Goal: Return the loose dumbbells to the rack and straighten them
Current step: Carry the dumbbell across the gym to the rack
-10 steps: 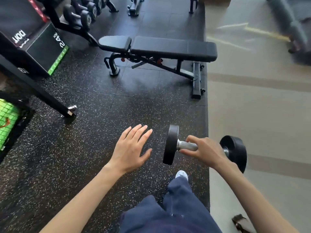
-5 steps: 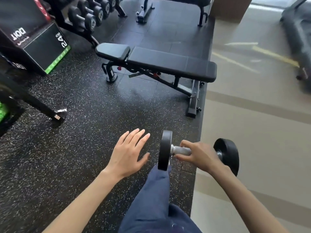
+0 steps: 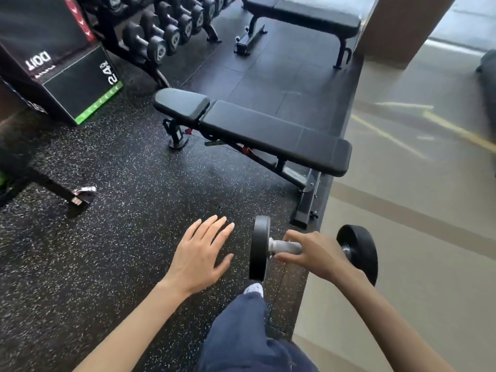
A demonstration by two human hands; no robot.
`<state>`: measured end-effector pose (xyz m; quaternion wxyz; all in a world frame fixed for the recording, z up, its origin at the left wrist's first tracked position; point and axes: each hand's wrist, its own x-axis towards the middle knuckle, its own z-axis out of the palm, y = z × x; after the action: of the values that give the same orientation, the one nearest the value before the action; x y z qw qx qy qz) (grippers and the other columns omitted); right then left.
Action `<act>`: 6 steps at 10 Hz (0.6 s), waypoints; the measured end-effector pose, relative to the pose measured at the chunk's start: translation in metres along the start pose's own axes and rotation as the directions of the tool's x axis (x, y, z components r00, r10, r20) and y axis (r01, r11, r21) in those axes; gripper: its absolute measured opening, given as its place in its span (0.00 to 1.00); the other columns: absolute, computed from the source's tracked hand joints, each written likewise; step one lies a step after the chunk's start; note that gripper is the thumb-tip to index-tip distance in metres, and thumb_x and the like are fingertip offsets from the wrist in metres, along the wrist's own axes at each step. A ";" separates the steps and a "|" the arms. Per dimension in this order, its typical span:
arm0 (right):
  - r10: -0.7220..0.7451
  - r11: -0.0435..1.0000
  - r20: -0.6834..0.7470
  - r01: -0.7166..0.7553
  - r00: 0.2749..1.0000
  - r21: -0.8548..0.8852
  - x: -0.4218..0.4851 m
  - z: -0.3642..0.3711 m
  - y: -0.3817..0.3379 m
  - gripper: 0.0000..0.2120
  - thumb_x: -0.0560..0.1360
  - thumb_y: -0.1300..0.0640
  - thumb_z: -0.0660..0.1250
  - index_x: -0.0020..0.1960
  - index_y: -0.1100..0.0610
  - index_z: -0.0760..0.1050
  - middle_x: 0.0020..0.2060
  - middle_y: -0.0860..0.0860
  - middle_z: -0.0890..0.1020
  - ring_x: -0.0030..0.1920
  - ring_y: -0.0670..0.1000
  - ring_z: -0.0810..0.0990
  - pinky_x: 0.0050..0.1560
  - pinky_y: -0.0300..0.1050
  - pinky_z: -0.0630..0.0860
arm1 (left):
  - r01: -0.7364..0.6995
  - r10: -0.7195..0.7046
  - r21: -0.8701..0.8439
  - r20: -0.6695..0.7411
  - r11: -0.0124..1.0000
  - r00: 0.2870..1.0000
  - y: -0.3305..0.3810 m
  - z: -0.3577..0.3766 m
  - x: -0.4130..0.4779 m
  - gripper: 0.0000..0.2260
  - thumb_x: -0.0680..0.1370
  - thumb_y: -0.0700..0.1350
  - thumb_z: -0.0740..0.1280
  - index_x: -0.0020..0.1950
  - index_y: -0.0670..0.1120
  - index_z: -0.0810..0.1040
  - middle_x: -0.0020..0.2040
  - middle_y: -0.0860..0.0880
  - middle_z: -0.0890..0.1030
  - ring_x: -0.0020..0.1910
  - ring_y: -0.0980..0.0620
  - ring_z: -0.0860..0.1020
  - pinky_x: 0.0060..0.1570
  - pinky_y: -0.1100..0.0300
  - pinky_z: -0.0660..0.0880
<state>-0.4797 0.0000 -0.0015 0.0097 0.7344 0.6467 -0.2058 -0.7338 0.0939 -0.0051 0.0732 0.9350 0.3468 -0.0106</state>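
Head view: right hand (image 3: 319, 255) grips a dumbbell (image 3: 285, 247) by its handle; left hand (image 3: 200, 255) hangs flat, fingers straight, empty.

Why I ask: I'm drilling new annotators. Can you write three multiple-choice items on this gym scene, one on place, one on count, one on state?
1. Where is the dumbbell rack? A. upper left, beyond the nearer bench; B. on the beige floor at right; C. beside the person's shoe.
2. How many benches show? A. one; B. two; C. four.
3. What is the right hand doing? A. resting flat on the floor; B. gripping the dumbbell by its handle; C. hanging empty.
Answers: 1 A, racked weights sit top left; 2 B, a farther bench stands behind the nearer; 3 B, it wraps the metal handle.
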 end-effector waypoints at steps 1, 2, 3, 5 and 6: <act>-0.005 1.000 -0.014 0.005 1.000 -0.012 0.018 -0.021 0.038 0.24 0.68 0.27 0.55 0.51 0.45 0.69 0.41 0.48 0.81 0.39 0.49 0.78 0.37 0.45 0.75 | -0.017 0.017 0.001 0.006 1.000 1.000 0.012 -0.007 0.046 0.27 0.77 0.58 0.53 0.71 0.45 0.69 0.68 0.44 0.72 0.69 0.45 0.68 0.68 0.45 0.65; 0.017 1.000 -0.026 -0.017 1.000 0.008 0.031 -0.033 0.077 0.25 0.69 0.27 0.55 0.54 0.45 0.69 0.43 0.48 0.81 0.41 0.51 0.79 0.37 0.45 0.74 | -0.027 0.027 -0.004 0.016 1.000 0.999 0.031 -0.009 0.083 0.27 0.77 0.58 0.53 0.71 0.45 0.69 0.68 0.45 0.73 0.69 0.46 0.69 0.67 0.45 0.66; 0.031 0.996 -0.022 -0.030 0.999 0.079 0.042 -0.039 0.120 0.27 0.66 0.25 0.52 0.52 0.45 0.69 0.40 0.48 0.80 0.40 0.52 0.78 0.36 0.44 0.72 | -0.047 0.047 0.007 0.027 0.999 0.999 0.050 0.001 0.118 0.26 0.77 0.58 0.54 0.71 0.45 0.70 0.68 0.46 0.73 0.69 0.46 0.69 0.68 0.47 0.66; 0.010 0.990 -0.003 -0.009 1.000 0.140 0.073 -0.046 0.221 0.23 0.69 0.28 0.56 0.51 0.45 0.69 0.40 0.48 0.79 0.41 0.52 0.77 0.39 0.47 0.76 | 0.012 -0.012 0.055 0.010 0.998 1.000 0.095 0.034 0.185 0.27 0.77 0.58 0.54 0.71 0.45 0.70 0.68 0.46 0.73 0.69 0.46 0.68 0.68 0.47 0.65; -0.048 0.990 0.017 0.045 0.999 0.130 0.080 -0.061 0.279 0.25 0.66 0.26 0.54 0.51 0.44 0.69 0.40 0.48 0.80 0.39 0.51 0.77 0.35 0.44 0.72 | 0.079 -0.079 0.029 -0.008 0.996 0.997 0.143 0.040 0.223 0.27 0.77 0.58 0.55 0.70 0.45 0.70 0.68 0.46 0.73 0.69 0.46 0.69 0.67 0.46 0.66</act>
<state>-0.1893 0.0476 -0.0412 -0.0362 0.7161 0.6487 -0.2551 -0.4701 0.1254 -0.0415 0.0577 0.9216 0.3835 -0.0155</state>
